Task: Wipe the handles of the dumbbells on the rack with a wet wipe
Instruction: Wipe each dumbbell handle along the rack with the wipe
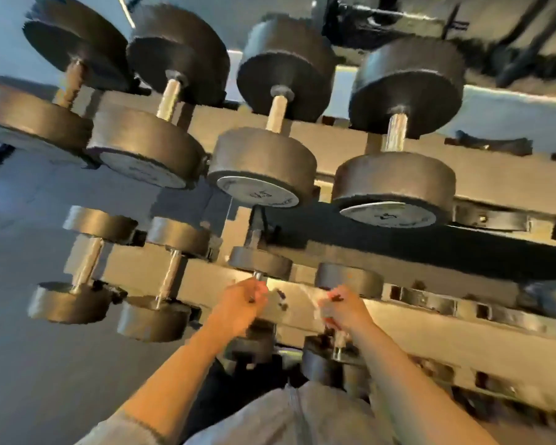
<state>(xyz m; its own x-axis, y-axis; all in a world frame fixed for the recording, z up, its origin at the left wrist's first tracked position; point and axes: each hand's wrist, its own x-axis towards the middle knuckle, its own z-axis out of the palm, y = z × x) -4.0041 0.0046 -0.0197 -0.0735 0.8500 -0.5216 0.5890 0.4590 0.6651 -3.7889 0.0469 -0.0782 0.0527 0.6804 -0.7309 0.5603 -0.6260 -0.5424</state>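
A two-tier grey rack (206, 271) holds black dumbbells with metal handles. On the lower tier, my left hand (241, 300) grips the handle of a small dumbbell (260, 261), the third from the left. My right hand (344, 311) grips the handle of the neighbouring dumbbell (349, 279), with a pale wet wipe (318, 303) bunched between fingers and handle. The frame is blurred, so the wipe's outline is unclear. The near heads of both dumbbells lie partly hidden under my wrists.
Large dumbbells (264, 162) fill the upper tier just above my hands. Two more small dumbbells (161, 277) sit at the lower left. Empty cradles (495, 309) run along the lower tier to the right. Dark floor (29, 364) lies at the left.
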